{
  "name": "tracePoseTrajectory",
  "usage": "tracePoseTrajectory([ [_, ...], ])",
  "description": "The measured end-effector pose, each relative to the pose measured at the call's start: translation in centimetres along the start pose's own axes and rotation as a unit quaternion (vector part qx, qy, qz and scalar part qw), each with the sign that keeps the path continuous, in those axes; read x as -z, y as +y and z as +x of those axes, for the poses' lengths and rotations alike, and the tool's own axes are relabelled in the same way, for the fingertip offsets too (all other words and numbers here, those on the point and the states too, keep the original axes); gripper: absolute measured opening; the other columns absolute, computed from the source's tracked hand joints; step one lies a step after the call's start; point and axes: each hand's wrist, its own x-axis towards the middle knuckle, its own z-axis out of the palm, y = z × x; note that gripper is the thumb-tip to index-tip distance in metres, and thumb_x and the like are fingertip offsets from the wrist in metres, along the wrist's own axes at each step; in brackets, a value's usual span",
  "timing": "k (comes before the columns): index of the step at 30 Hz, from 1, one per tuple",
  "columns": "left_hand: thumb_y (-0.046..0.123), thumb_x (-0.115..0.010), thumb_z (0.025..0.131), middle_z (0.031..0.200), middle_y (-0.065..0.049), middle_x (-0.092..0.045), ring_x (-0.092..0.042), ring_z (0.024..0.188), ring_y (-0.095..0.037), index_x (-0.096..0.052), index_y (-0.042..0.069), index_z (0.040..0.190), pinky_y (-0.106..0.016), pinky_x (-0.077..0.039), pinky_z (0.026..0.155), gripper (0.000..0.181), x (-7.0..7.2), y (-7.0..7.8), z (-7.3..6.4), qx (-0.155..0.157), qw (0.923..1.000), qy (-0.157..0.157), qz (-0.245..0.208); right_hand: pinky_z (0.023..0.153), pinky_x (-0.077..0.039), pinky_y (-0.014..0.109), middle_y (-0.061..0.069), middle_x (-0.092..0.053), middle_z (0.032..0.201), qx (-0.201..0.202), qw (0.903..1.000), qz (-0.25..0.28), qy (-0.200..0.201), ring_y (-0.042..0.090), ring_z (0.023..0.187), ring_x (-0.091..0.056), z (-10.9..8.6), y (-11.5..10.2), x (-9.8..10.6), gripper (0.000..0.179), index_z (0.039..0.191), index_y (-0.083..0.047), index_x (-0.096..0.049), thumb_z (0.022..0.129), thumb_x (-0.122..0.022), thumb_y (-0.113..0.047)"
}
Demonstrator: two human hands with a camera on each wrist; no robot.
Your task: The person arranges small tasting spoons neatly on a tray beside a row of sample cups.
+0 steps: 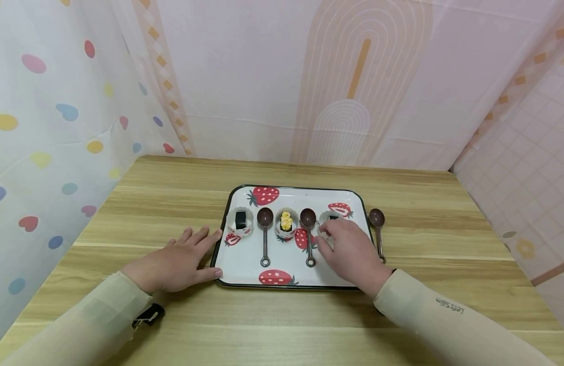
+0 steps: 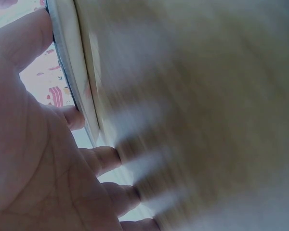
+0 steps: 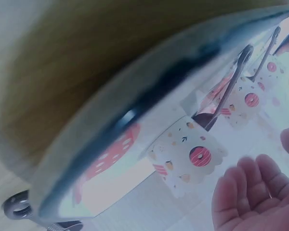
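A white tray (image 1: pixel 282 277) with strawberry prints and a dark rim lies on the table. My left hand (image 1: pixel 179 262) rests at its left edge, fingers spread, thumb and forefinger at the rim. On the right, my right hand (image 1: pixel 355 251) hovers over the right paper cup (image 3: pixel 188 156), its fingers loosely bent and apart from the cup's wall in the right wrist view. My hand partly hides that cup's dark content. The left paper cup (image 1: pixel 247 229) holds a piece of sushi (image 1: pixel 241 220) with a black band; the middle one holds a yellow-topped piece (image 1: pixel 286 221).
Between the cups on the tray lie two brown spoons, the left spoon (image 1: pixel 265 218) and the right spoon (image 1: pixel 308 218), handles toward me. A third spoon (image 1: pixel 377 218) lies on the wooden table (image 1: pixel 282 325) beyond the tray's right edge. Printed curtains (image 1: pixel 245 76) hang behind and at both sides.
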Motion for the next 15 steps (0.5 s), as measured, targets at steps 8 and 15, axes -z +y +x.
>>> tracePoseTrajectory([
  [8, 0.073, -0.057, 0.096, 0.169, -0.033, -0.025, -0.021, 0.15, -0.068, -0.026, 0.011, 0.168, -0.083, -0.027, 0.111, 0.1, 0.0, 0.0, 0.0, -0.001, 1.0, -0.002, 0.0, 0.109, -0.051, 0.051, 0.013, -0.07, 0.13, 0.06, 0.9967, -0.012, 0.054, 0.037, 0.126, -0.062, 0.0, 1.3, 0.1, 0.031, 0.119, -0.003, -0.071, 0.101, -0.07, -0.029],
  [15, 0.074, -0.057, 0.096, 0.17, -0.032, -0.024, -0.02, 0.15, -0.068, -0.025, 0.011, 0.168, -0.083, -0.027, 0.112, 0.101, 0.0, -0.1, 0.1, 0.001, 1.0, -0.004, 0.003, 0.118, -0.044, 0.054, 0.016, -0.067, 0.138, 0.062, 0.9964, -0.023, 0.054, 0.039, 0.135, -0.057, 0.3, 1.8, 0.4, 0.043, 0.129, -0.002, -0.069, 0.103, -0.067, -0.036],
])
